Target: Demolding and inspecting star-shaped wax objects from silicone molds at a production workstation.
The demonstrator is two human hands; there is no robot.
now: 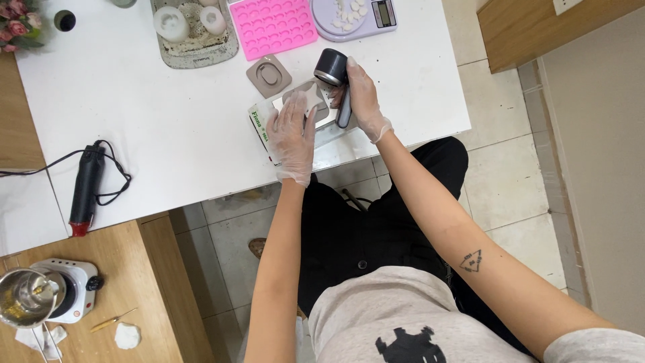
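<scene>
My left hand [292, 134], in a clear glove, lies flat on a grey star-shaped mould [311, 101] that rests on a small flat box [263, 128] near the white table's front edge [168, 134]. My right hand [363, 94], also gloved, grips the handle of a small dark pot [331, 66], tilted over the mould's far right side. Whether anything pours from the pot cannot be made out.
Behind the mould lie an oval grey mould [269, 75], a pink silicone tray [272, 25], a scale with white pieces [353, 17] and a tray of white shapes [195, 33]. A black heat gun [86, 188] lies at left. A hot plate with a metal pot [40, 296] stands on the lower wooden surface.
</scene>
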